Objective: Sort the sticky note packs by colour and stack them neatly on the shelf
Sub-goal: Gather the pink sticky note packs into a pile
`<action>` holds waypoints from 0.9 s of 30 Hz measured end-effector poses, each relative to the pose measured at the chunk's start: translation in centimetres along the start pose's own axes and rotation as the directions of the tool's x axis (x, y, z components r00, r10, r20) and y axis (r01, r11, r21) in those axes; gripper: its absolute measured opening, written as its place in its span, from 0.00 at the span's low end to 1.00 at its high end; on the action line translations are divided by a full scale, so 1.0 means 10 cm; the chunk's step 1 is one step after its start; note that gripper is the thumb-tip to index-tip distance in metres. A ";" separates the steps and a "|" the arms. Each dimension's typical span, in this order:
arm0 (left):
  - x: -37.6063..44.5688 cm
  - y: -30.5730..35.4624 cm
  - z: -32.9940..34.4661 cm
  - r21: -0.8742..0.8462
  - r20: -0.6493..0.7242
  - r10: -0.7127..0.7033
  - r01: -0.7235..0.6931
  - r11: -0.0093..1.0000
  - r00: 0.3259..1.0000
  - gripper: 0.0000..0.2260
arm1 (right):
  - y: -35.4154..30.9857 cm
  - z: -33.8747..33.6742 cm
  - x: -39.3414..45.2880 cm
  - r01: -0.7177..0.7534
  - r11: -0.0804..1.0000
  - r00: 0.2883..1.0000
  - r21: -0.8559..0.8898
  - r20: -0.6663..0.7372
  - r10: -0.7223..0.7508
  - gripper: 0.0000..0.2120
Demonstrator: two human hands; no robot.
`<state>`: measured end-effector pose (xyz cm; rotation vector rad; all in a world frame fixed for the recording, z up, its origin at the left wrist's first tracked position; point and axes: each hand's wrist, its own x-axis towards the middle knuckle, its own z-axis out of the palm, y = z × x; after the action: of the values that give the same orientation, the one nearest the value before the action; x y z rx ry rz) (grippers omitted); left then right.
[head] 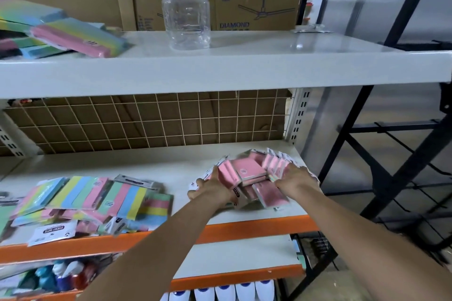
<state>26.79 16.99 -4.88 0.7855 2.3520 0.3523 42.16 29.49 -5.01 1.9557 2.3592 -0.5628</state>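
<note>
Top shelf (244, 66), far left: loose pile of multicolour sticky note packs (73, 34), pink pack edge facing out. Just right of it, clear plastic bottle (186, 7) standing upright, blue-white label. Cardboard boxes (254, 0) behind it, one printed with a ceiling fan and "DIAMOND".

Middle shelf (171, 166), orange front edge, wire grid (146, 122) at the back. Left half: messy heap of striped sticky note packs (97, 200), pastel blue/yellow/pink/green, overlapping, some face down with white header cards showing.

Right half: cluster of pink sticky note packs (252, 176), well apart from the striped heap, packs tilted and leaning on each other, not squared up. Left hand (212, 188) presses on the cluster's left side, fingers mostly straight, thumb out; looks like a flat push, not a wrap. Right hand (296, 176) on the cluster's right side, fingers spread over the packs on edge; can't tell whether any fingers curl under. Motion blur on the packs.

Bottom shelf, left: spray bottles (66, 276), blurred. White bottles (220, 293) below at the frame edge. Black metal frame (391, 129) right of the shelving.
</note>
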 end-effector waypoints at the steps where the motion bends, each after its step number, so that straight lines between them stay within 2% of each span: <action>1: 0.02 0.01 0.01 0.011 -0.010 0.006 -0.006 1.000 1.000 0.48 | 0.00 0.02 0.03 -0.002 1.000 1.000 0.003 -0.001 0.002 0.25; 4: 0.06 0.03 0.04 0.048 -0.011 0.025 -0.025 0.999 1.000 0.51 | 0.01 0.05 0.11 0.016 1.000 1.000 0.005 -0.015 -0.016 0.23; 9: 0.14 0.03 0.07 0.055 -0.034 0.040 -0.038 0.998 0.999 0.53 | 0.02 0.06 0.25 0.064 0.998 0.996 0.005 -0.054 -0.064 0.27; 15: 0.12 0.06 0.05 0.029 -0.109 0.103 -0.101 0.994 0.989 0.43 | -0.06 0.05 0.31 0.098 0.994 0.989 0.044 -0.115 -0.093 0.13; 22: 0.11 0.06 -0.06 0.119 -0.172 0.202 -0.183 0.976 0.964 0.28 | -0.11 0.02 0.26 0.178 0.983 0.954 -0.037 -0.239 -0.182 0.12; 27: 0.06 0.12 -0.12 0.220 -0.309 0.287 -0.225 0.949 0.907 0.23 | -0.15 -0.04 0.15 0.185 0.965 0.920 -0.187 -0.313 -0.237 0.12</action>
<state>26.22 18.23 -3.74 1.2142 2.6302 0.4176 40.47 30.76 -4.60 1.8657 2.7392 -0.0454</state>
